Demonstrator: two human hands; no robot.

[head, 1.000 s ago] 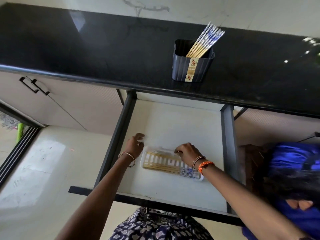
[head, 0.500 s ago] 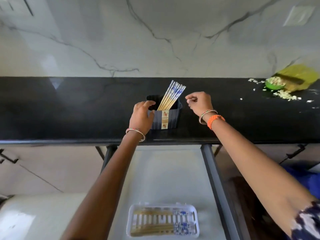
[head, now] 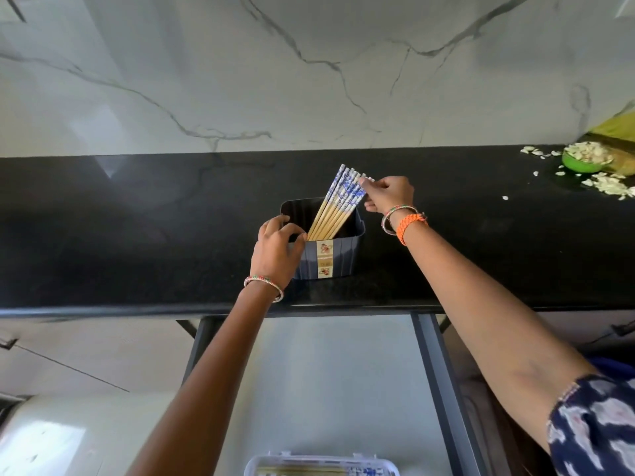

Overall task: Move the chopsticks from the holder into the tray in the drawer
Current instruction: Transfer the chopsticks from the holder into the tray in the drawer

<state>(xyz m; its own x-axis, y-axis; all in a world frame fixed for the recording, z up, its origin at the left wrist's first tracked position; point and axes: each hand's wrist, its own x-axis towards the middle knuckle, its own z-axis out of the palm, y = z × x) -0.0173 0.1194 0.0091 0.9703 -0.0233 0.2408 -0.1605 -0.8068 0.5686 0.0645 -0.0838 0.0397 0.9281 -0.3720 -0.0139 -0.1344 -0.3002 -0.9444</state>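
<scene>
A: Bamboo, looks like, with blue-and-white glazed tops. The right hand [head: 388,195] is pinching the top of the rightmost of the chopsticks [head: 338,207], fingertips [head: 363,182] closing on the patterned end.

B: And the left hand [head: 276,250]?

A: It's curling around the near-left corner of the holder [head: 338,255], thumb on the rim, bracing it on the black surface [head: 137,235].

B: Where's the bundle sitting?

A: In the holder, leaning up and to the right, fanned out, tops sticking well above the rim. Some chopsticks are already lying in the tray [head: 321,467], which is peeking in at the bottom edge, inside the open drawer [head: 343,379].

B: Handling?

A: Judging light, stiff, thin. The painted tops are probably slick, so a pinch on just one may be slipping; wrapping several near the top, or just below the pattern on the bare wood, is likely gripping better. The holder is looking like light plastic, so pulling the sticks could be tipping it without that left brace.

B: Anything else out there?

A: A green bowl [head: 586,163] with pale peelings is sitting far right, well apart. Marble wall behind.
</scene>
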